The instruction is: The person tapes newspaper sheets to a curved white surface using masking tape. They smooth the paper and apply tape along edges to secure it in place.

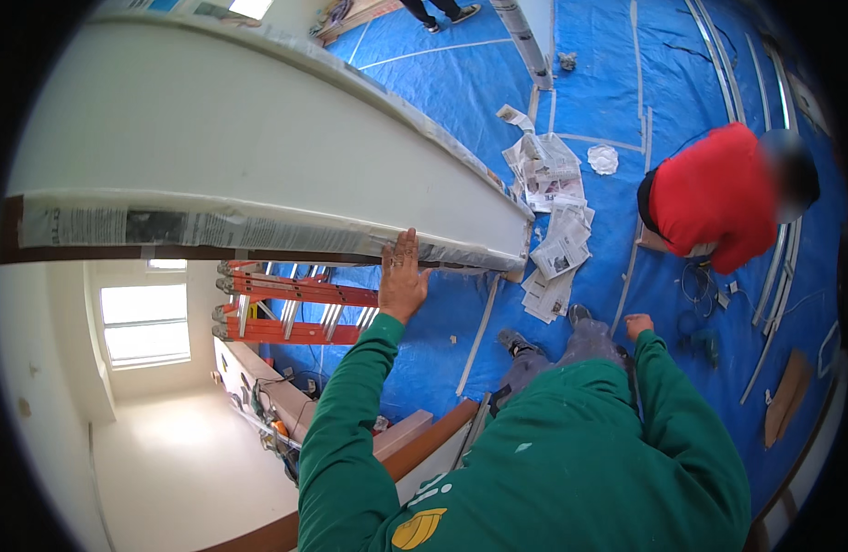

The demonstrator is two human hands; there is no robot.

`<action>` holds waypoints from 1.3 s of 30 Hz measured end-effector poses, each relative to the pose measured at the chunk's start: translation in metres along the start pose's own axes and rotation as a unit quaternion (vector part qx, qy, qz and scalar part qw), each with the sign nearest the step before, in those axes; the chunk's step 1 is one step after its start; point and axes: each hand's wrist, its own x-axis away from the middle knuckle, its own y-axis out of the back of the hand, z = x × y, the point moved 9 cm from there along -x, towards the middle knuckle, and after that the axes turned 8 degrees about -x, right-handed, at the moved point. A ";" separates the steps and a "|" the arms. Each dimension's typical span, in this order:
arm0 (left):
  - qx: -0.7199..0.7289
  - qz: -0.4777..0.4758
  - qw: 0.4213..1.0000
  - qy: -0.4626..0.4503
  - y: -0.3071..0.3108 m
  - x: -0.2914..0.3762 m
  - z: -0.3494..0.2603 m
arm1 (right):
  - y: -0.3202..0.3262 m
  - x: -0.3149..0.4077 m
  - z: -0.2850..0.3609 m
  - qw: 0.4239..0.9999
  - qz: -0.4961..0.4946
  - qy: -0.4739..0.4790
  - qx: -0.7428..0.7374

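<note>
My left hand (pixel 403 276) lies flat against a wooden trim board masked with newspaper (pixel 258 226) and tape, its fingers pointing up along the edge of a white wall end (pixel 272 138). It grips nothing. My right hand (pixel 639 326) hangs low at my side with curled fingers, over the blue sheeting; whether anything is inside it is hidden. Loose newspaper sheets (pixel 558 241) lie on the floor in front of my shoes, near the foot of the masked trim.
Blue plastic sheeting (pixel 438 359) covers the floor. An orange stepladder (pixel 293 334) stands beyond the trim. A person in a red top (pixel 717 196) crouches at right, near cables, a drill (pixel 703 345) and long metal channels (pixel 786 276). Another person's legs (pixel 434 10) show at the top.
</note>
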 end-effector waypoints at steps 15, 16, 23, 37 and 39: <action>0.102 0.066 0.987 -0.103 -0.045 -0.030 -0.099 | 0.009 0.007 -0.031 0.998 0.013 -0.041 -0.047; 0.071 0.063 0.988 -0.122 -0.047 -0.035 -0.103 | -0.001 0.007 -0.034 0.999 0.019 -0.042 -0.027; -0.023 0.054 0.971 -0.230 -0.082 -0.060 -0.142 | -0.089 0.011 -0.044 0.998 0.042 0.006 0.053; -0.048 0.093 0.954 -0.281 -0.167 -0.080 -0.239 | -0.189 0.060 -0.061 0.992 0.113 -0.005 0.053; -0.003 0.113 0.957 -0.266 -0.171 -0.081 -0.242 | -0.189 0.063 -0.067 0.990 0.127 -0.040 0.045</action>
